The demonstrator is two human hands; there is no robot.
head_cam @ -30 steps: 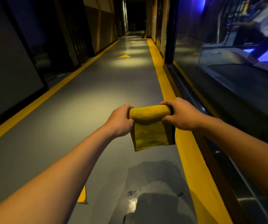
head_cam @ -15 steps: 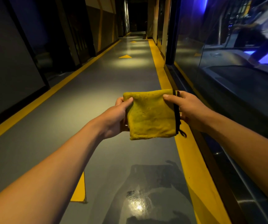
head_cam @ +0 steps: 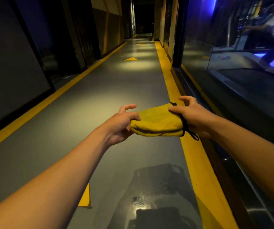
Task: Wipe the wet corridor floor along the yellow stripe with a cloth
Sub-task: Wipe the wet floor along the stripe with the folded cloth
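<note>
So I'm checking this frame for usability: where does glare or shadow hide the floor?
Head view: glare on the wet patch near the bottom edge; a dark shadow falls there beside the yellow stripe; the far corridor is black; the cloth is sharp.

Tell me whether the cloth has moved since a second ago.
Yes. The cloth has tipped from hanging upright to lying nearly flat between both hands, beside the yellow stripe.

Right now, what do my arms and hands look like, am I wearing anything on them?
Both forearms are bare up to the frame's edge: no sleeves, gloves, watch or bands show. The left hand and right hand are bare too, with no rings visible in this dim light.
</note>
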